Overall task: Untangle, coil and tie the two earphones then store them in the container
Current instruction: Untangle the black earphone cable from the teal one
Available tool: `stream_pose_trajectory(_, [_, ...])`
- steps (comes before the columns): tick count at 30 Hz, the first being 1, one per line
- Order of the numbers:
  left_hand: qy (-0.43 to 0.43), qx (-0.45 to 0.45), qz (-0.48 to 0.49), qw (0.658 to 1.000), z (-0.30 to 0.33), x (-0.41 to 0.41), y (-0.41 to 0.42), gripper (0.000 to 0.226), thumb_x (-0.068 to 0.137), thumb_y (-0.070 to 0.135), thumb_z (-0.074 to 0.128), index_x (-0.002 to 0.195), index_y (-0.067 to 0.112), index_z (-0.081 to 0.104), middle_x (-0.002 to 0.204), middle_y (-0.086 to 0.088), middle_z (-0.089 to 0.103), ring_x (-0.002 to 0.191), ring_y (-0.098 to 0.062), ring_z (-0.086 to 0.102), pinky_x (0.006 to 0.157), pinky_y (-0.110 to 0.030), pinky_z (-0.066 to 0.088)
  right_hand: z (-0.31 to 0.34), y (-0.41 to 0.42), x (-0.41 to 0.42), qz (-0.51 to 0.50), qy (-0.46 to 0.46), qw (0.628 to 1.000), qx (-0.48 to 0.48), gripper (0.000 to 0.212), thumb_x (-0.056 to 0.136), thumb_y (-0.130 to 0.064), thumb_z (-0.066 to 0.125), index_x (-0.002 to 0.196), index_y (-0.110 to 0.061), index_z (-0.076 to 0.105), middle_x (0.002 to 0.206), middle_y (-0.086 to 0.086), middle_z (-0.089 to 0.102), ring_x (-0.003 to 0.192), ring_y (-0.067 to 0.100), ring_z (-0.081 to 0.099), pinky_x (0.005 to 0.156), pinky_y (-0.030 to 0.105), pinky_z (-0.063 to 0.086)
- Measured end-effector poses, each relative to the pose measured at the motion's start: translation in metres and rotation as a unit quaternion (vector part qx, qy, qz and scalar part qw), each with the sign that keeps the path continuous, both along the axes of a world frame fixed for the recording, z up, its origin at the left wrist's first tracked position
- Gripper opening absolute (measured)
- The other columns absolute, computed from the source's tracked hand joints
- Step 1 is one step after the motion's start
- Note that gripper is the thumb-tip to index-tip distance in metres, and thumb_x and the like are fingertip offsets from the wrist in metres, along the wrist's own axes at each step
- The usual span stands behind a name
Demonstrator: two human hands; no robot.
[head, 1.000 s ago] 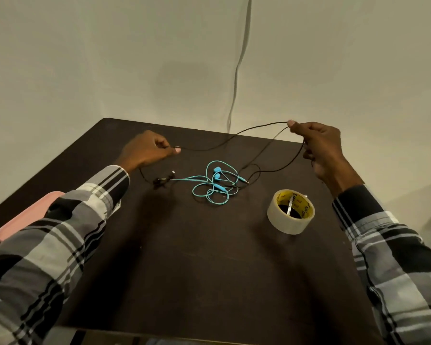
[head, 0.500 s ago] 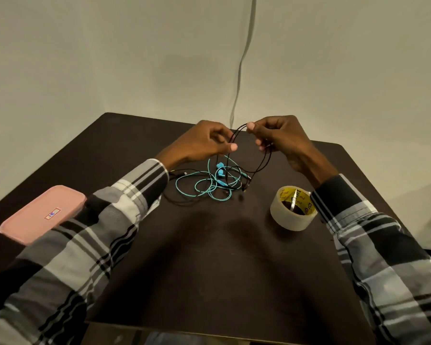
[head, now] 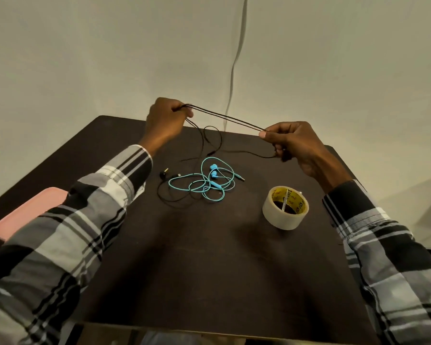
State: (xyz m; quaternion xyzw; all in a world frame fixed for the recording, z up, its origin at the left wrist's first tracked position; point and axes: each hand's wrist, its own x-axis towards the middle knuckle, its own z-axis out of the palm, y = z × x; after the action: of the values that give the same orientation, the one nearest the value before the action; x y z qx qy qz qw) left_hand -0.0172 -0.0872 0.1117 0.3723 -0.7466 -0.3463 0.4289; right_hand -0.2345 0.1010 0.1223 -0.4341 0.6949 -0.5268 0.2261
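Observation:
A black earphone cable (head: 224,117) stretches doubled between my hands above the table. My left hand (head: 166,120) pinches one end of the fold, raised near the far edge. My right hand (head: 290,141) pinches the other end, lower and to the right. More of the black cable hangs down in loops, and its earbud lies on the table by the blue one. The blue earphone (head: 209,184) lies in a loose tangle on the dark table (head: 209,270), under and between my hands. A pink container (head: 28,212) sits at the left edge, partly behind my left sleeve.
A roll of clear tape (head: 285,207) with a yellow core stands on the table right of the blue earphone, below my right hand. A pale cable runs down the wall (head: 234,58) behind the table.
My hands, close together half a second ago, have drawn apart, pulling the doubled black cable taut. The left hand has risen toward the far edge. The blue earphone stays put.

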Motion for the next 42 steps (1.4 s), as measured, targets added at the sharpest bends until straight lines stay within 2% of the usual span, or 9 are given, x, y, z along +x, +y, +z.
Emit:
stream_pose_trajectory(7, [-0.099, -0.022, 0.011, 0.995, -0.020, 0.020, -0.013, 0.018, 0.089, 0.033, 0.069, 0.083, 0.018, 0.078, 0.083, -0.006, 0.075, 0.074, -0.014, 0.064, 0.069, -0.029, 0.044, -0.006, 0.000, 0.000, -0.022, -0.003, 1.000, -0.006, 0.022, 0.079, -0.026, 0.083, 0.090, -0.007, 0.076, 0.057, -0.005, 0.058, 0.050, 0.007, 0.049, 0.056, 0.025, 0.051])
stream_pose_trajectory(11, [-0.137, 0.012, -0.082, 0.987, -0.024, 0.033, -0.009, 0.029, 0.082, 0.039, 0.077, 0.073, 0.012, 0.075, 0.058, 0.006, 0.060, 0.047, 0.004, 0.048, 0.057, -0.022, 0.035, -0.003, 0.002, -0.004, -0.065, -0.057, 0.995, -0.054, 0.025, 0.079, -0.022, 0.082, 0.095, -0.004, 0.076, 0.052, -0.006, 0.046, 0.045, 0.007, 0.039, 0.059, 0.028, 0.055])
stream_pose_trajectory(18, [-0.097, 0.103, -0.159, 0.977, -0.033, 0.052, -0.012, 0.036, 0.085, 0.045, 0.070, 0.087, 0.010, 0.078, 0.090, -0.016, 0.074, 0.083, -0.014, 0.067, 0.083, -0.035, 0.054, -0.008, 0.006, -0.003, -0.039, -0.058, 0.997, -0.036, 0.023, 0.079, -0.026, 0.083, 0.089, -0.007, 0.075, 0.058, -0.001, 0.051, 0.049, 0.010, 0.043, 0.050, 0.025, 0.046])
stream_pose_trajectory(24, [-0.152, 0.016, -0.028, 0.988, -0.042, 0.045, -0.016, 0.030, 0.087, 0.037, 0.072, 0.096, 0.009, 0.072, 0.090, -0.007, 0.069, 0.083, -0.016, 0.061, 0.074, -0.031, 0.046, -0.011, 0.002, 0.004, 0.000, -0.056, 0.998, -0.025, 0.021, 0.080, -0.022, 0.081, 0.093, -0.007, 0.075, 0.066, 0.000, 0.060, 0.054, 0.011, 0.052, 0.052, 0.026, 0.047])
stream_pose_trajectory(28, [-0.217, -0.018, 0.091, 0.972, -0.040, 0.034, -0.002, 0.042, 0.081, 0.053, 0.072, 0.081, 0.014, 0.059, 0.079, -0.002, 0.060, 0.075, -0.019, 0.056, 0.067, -0.032, 0.042, -0.006, -0.003, 0.014, 0.019, -0.055, 0.998, -0.026, 0.020, 0.083, -0.020, 0.078, 0.097, -0.006, 0.075, 0.076, 0.002, 0.066, 0.055, 0.011, 0.055, 0.051, 0.025, 0.047])
stream_pose_trajectory(31, [-0.211, 0.016, -0.038, 0.977, -0.040, 0.026, 0.012, 0.049, 0.087, 0.051, 0.066, 0.065, 0.009, 0.060, 0.062, -0.002, 0.063, 0.058, -0.018, 0.061, 0.058, -0.027, 0.046, 0.002, -0.006, 0.021, 0.032, -0.054, 0.997, -0.037, 0.020, 0.085, -0.019, 0.076, 0.101, -0.007, 0.075, 0.084, 0.004, 0.069, 0.058, 0.011, 0.058, 0.051, 0.025, 0.048])
stream_pose_trajectory(34, [-0.179, 0.053, -0.195, 0.963, -0.048, 0.015, 0.032, 0.023, 0.095, 0.033, 0.062, 0.104, 0.014, 0.073, 0.098, -0.004, 0.076, 0.086, -0.013, 0.071, 0.072, -0.024, 0.056, 0.010, -0.009, 0.029, 0.045, -0.056, 0.996, -0.057, 0.019, 0.087, -0.018, 0.074, 0.103, -0.008, 0.074, 0.087, 0.003, 0.071, 0.062, 0.011, 0.061, 0.053, 0.026, 0.049])
stream_pose_trajectory(37, [-0.177, 0.051, -0.297, 0.937, -0.058, -0.001, 0.051, 0.032, 0.094, 0.013, 0.064, 0.126, 0.016, 0.065, 0.118, 0.000, 0.070, 0.109, -0.010, 0.066, 0.095, -0.029, 0.053, 0.018, -0.012, 0.038, 0.060, -0.067, 0.993, -0.083, 0.017, 0.089, -0.018, 0.072, 0.104, -0.010, 0.074, 0.086, 0.001, 0.071, 0.064, 0.011, 0.061, 0.054, 0.026, 0.050])
stream_pose_trajectory(42, [-0.154, 0.104, -0.330, 0.925, -0.076, -0.017, 0.076, 0.033, 0.079, 0.029, 0.082, 0.106, 0.017, 0.069, 0.096, 0.000, 0.074, 0.070, 0.001, 0.065, 0.073, -0.022, 0.054, 0.030, -0.014, 0.047, 0.061, -0.081, 0.987, -0.121, 0.018, 0.090, -0.019, 0.071, 0.106, -0.010, 0.074, 0.086, -0.001, 0.071, 0.065, 0.011, 0.060, 0.055, 0.026, 0.050])
